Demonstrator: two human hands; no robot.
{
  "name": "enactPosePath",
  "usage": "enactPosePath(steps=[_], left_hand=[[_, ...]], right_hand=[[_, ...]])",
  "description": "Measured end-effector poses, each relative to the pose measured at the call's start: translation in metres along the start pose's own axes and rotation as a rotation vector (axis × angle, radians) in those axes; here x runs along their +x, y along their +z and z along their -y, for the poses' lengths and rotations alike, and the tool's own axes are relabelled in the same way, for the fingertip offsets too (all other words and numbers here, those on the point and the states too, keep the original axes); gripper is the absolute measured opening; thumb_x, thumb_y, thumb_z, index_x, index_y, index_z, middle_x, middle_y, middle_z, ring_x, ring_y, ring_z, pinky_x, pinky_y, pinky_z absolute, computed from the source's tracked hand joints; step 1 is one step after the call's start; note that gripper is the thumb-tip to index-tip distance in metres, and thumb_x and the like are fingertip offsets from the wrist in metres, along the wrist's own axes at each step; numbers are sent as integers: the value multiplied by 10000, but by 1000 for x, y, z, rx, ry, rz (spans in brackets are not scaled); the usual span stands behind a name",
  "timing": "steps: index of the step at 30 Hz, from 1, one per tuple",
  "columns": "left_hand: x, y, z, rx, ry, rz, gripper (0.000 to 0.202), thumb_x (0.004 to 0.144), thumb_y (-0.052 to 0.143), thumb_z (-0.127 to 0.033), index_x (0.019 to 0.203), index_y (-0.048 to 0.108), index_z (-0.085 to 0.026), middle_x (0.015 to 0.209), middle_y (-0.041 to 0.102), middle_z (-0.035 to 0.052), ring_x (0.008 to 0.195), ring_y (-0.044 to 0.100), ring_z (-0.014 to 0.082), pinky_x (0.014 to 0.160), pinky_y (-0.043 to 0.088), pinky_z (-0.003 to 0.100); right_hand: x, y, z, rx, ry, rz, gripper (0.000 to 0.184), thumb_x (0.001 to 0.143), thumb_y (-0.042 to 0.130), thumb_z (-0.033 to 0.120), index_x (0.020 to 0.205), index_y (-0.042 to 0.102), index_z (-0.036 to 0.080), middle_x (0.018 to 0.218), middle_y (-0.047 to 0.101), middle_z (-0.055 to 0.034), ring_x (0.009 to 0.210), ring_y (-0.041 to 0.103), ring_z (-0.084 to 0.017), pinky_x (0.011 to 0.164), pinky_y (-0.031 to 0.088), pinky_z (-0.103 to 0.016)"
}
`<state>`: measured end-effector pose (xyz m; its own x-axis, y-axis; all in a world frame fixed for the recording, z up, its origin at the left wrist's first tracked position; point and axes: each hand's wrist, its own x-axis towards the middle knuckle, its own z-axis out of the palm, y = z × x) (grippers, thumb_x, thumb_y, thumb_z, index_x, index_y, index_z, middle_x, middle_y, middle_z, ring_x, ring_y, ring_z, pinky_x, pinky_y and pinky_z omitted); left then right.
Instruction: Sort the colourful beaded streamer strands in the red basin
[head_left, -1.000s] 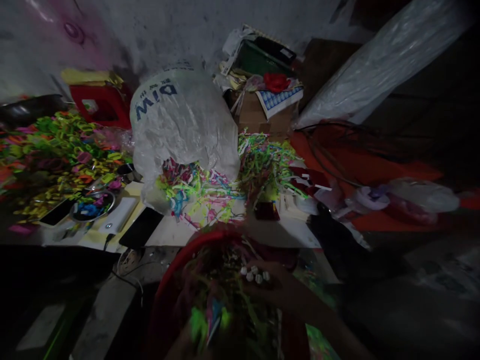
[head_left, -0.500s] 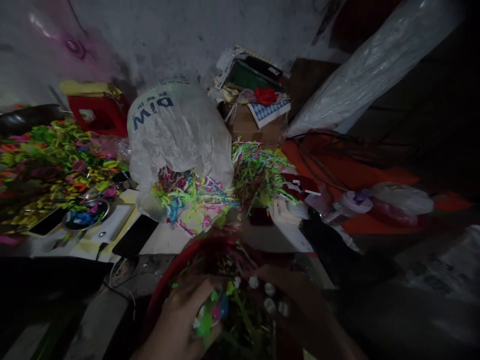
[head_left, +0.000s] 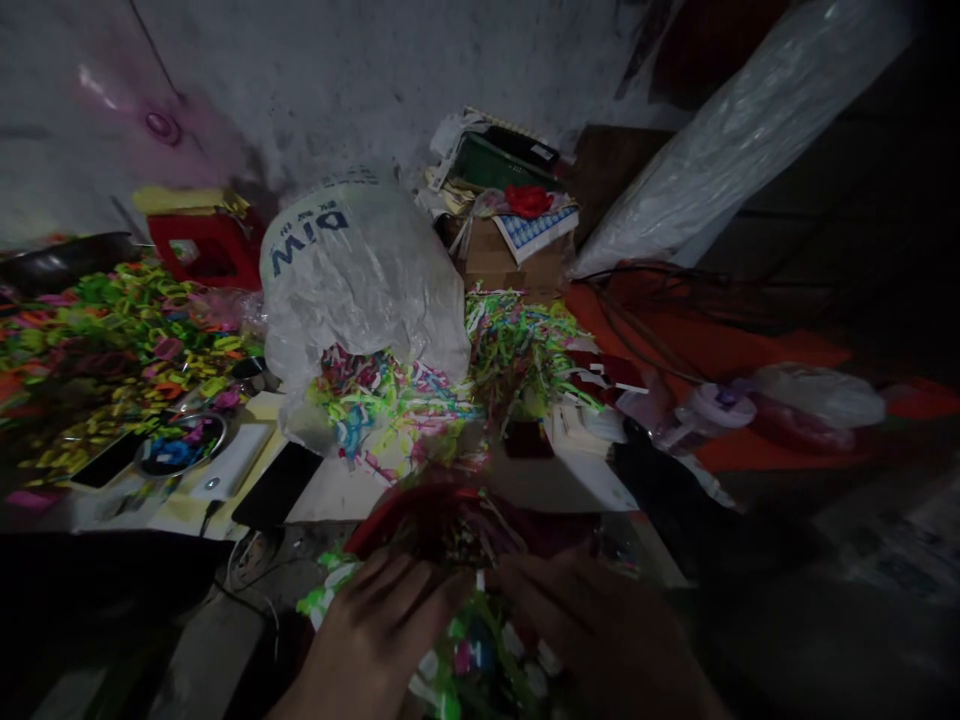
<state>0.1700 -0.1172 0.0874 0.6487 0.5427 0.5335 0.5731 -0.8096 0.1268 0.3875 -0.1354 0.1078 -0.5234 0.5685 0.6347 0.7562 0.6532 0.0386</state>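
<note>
My left hand (head_left: 371,640) and my right hand (head_left: 600,640) meet low in the view over a red basin (head_left: 390,515) full of thin coloured plastic strips. Between the two hands sits a bunch of green, pink and blue strips (head_left: 469,655), gripped from both sides. The basin's near part is hidden under my hands. Everything here is dim and blurred.
A white sack (head_left: 360,270) spills coloured strips (head_left: 390,395) onto the low table (head_left: 337,490). Two dark phones (head_left: 277,485), a white box and a small metal bowl (head_left: 176,445) lie at left. A heap of coloured rings (head_left: 105,340) is far left; boxes stand behind.
My left hand has come up from the bottom edge to the strips, and my right hand has dropped lower. Both now close on the same bunch. The camera tilted slightly.
</note>
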Motion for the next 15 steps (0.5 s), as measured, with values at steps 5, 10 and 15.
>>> enactPosePath(steps=[5, 10, 15], left_hand=[[4, -1, 0, -19, -17, 0, 556, 609, 292, -50, 1102, 505, -191, 891, 668, 30, 788, 640, 183, 693, 502, 306], [8, -1, 2, -38, 6, 21, 578, 584, 336, -58, 1124, 498, -183, 920, 670, 51, 802, 640, 192, 687, 512, 298], [2, 3, 4, -35, 2, 41, 705, 474, 328, -63, 1148, 492, -186, 939, 664, 45, 832, 630, 205, 713, 502, 320]], right_hand=[[1, 3, 0, -75, -51, -36, 243, 945, 375, 156, 985, 615, 159, 920, 699, 10, 749, 576, -126, 668, 426, -255], [3, 1, -5, 58, -53, -6, 224, 938, 390, 145, 992, 607, 150, 926, 688, 8, 726, 542, -119, 618, 420, -238], [-10, 7, -12, 181, -45, 70, 271, 958, 322, 165, 1100, 552, 149, 1009, 664, -7, 822, 540, -135, 652, 422, -245]])
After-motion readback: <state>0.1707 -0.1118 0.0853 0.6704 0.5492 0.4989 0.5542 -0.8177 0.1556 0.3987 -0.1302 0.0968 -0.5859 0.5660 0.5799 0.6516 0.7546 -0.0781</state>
